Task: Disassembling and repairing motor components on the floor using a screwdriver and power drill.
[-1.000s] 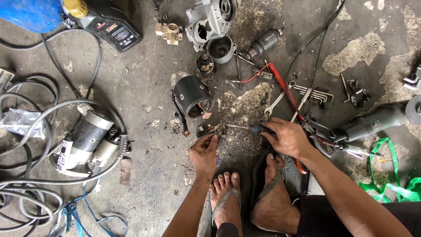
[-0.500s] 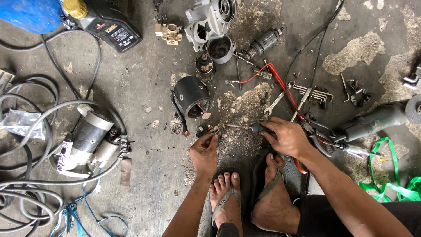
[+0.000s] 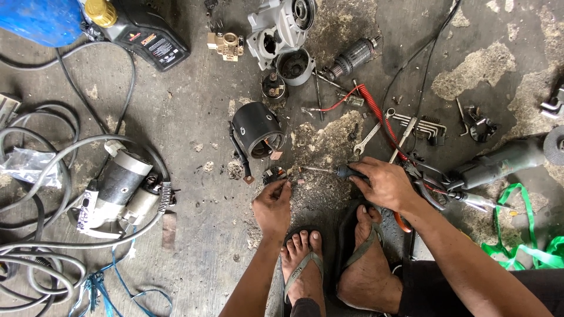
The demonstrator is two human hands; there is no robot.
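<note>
Nearest the camera, two feet in flip-flops (image 3: 329,264) rest on the concrete floor (image 3: 194,235). Just ahead of them the left hand (image 3: 272,205) lies knuckles up, fingers curled down, its fingertips pinching a small dark part (image 3: 274,175) against the floor. The right hand (image 3: 385,183) is closed around the dark handle of a screwdriver (image 3: 329,171). The tool lies nearly level, its long axis running side to side, the thin shaft pointing left toward the small part, the tip just beside it. Beyond the hands stands a black cylindrical motor housing (image 3: 257,129), open end tilted toward the viewer. Right of it lie a wrench (image 3: 369,136) and a set of hex keys (image 3: 426,126). Farthest off sits a grey cast gear housing (image 3: 281,29).
</note>
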